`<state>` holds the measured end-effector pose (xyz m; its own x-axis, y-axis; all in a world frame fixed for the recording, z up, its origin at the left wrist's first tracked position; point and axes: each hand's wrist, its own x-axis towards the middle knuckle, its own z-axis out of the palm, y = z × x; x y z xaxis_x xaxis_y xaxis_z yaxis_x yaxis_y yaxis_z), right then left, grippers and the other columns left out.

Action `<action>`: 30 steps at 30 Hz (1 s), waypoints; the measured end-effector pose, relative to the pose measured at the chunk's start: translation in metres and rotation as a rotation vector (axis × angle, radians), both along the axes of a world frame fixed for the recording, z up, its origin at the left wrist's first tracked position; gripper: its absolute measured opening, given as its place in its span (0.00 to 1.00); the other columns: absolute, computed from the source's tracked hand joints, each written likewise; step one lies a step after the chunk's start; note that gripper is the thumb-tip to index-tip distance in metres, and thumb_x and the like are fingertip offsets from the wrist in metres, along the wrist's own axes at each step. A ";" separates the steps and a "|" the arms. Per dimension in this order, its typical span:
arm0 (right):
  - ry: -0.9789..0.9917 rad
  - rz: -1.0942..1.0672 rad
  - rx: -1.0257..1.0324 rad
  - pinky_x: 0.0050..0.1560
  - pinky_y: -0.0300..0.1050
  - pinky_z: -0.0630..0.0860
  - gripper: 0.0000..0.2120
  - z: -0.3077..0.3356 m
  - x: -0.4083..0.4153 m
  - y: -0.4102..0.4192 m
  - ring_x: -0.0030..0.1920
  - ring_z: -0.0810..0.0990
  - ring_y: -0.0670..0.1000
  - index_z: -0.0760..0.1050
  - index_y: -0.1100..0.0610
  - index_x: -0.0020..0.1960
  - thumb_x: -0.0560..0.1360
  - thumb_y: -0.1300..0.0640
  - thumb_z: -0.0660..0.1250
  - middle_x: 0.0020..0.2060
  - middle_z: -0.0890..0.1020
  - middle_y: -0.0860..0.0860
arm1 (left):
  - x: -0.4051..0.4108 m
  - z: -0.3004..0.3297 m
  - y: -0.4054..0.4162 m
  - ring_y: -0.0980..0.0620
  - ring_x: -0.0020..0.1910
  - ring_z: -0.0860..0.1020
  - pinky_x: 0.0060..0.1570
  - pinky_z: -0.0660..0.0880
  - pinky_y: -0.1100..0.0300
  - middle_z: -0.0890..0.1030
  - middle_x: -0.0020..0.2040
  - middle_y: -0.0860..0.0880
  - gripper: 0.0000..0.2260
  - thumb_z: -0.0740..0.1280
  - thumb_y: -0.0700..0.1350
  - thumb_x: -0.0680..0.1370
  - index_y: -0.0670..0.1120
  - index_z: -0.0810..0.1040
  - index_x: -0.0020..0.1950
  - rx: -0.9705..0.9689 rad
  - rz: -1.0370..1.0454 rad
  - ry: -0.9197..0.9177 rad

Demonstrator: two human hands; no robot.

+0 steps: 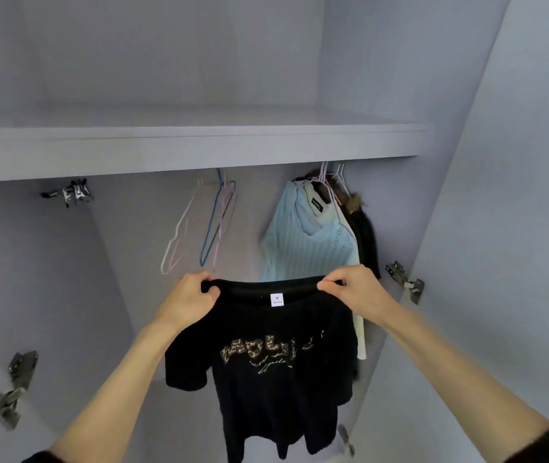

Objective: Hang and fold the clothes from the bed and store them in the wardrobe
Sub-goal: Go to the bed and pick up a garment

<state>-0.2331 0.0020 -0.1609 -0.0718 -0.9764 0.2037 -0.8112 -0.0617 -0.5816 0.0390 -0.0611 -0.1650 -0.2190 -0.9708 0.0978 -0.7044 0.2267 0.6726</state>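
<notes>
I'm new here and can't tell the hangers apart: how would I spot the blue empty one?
Look under the wardrobe shelf, at the bunch of empty wire hangers left of the hanging pale blue knit top. The blue hanger hangs in the middle of that bunch; its neighbours are white and pink.

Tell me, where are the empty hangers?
In the head view, the empty hangers hang under the shelf, left of the light blue sweater, above the left hand.

black printed t-shirt (276, 369), hanging unfolded, wardrobe (199, 142) open
</notes>
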 end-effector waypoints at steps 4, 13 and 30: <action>0.003 -0.005 0.048 0.49 0.30 0.67 0.07 -0.017 0.013 -0.054 0.51 0.80 0.47 0.83 0.60 0.49 0.76 0.60 0.67 0.48 0.84 0.51 | 0.012 -0.011 -0.026 0.46 0.45 0.78 0.44 0.75 0.56 0.80 0.46 0.45 0.05 0.63 0.43 0.77 0.46 0.78 0.48 -0.011 0.176 -0.187; 0.084 0.190 0.299 0.49 0.48 0.75 0.15 -0.034 0.048 -0.141 0.40 0.79 0.53 0.77 0.69 0.38 0.77 0.58 0.64 0.34 0.80 0.56 | 0.036 -0.014 -0.048 0.54 0.33 0.78 0.30 0.73 0.74 0.80 0.36 0.47 0.06 0.64 0.35 0.77 0.41 0.80 0.43 0.177 0.301 0.204; -1.343 -0.075 0.516 0.20 0.34 0.65 0.12 -0.004 0.139 -0.243 0.23 0.67 0.46 0.70 0.61 0.38 0.78 0.69 0.54 0.30 0.68 0.53 | 0.047 0.020 -0.035 0.50 0.35 0.78 0.33 0.78 0.67 0.79 0.37 0.44 0.10 0.61 0.27 0.75 0.37 0.79 0.47 0.128 0.486 0.682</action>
